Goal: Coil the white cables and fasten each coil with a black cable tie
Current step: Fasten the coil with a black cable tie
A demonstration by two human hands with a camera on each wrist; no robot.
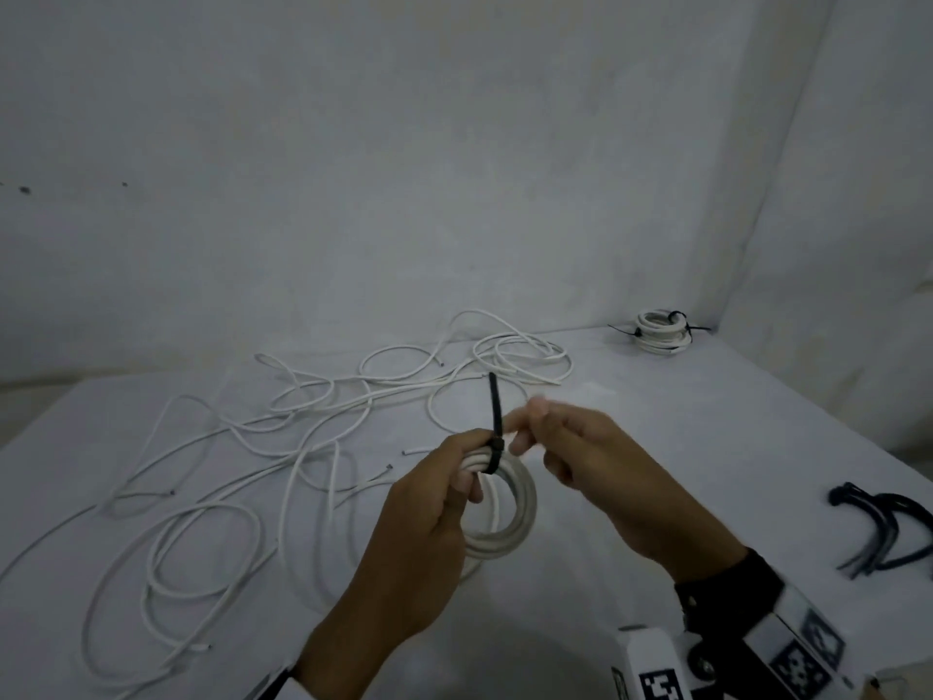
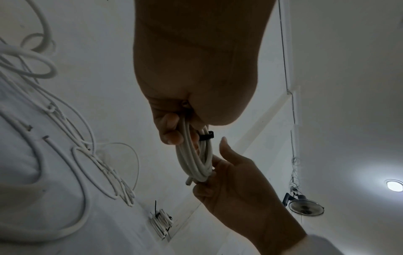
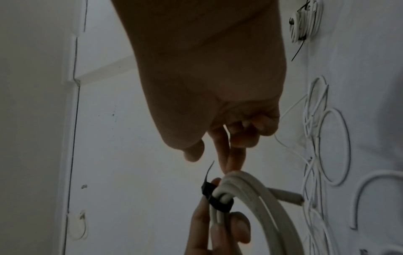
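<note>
My left hand (image 1: 429, 522) grips a coil of white cable (image 1: 520, 512) held above the table. A black cable tie (image 1: 494, 421) is wrapped round the coil beside the left fingers, its tail standing straight up. My right hand (image 1: 580, 447) is just right of the tie and blurred. In the right wrist view its index and middle fingers (image 3: 229, 160) are straight and touch the top of the coil (image 3: 261, 198). The thumb stands apart and the tie (image 3: 218, 201) tail is free between them. The left wrist view shows the coil (image 2: 196, 162) edge-on with the tie (image 2: 206, 136).
Several loose white cables (image 1: 303, 411) sprawl over the white table to the left and behind. A tied coil (image 1: 659, 333) lies at the far right corner by the wall. Spare black ties (image 1: 878, 527) lie at the right edge.
</note>
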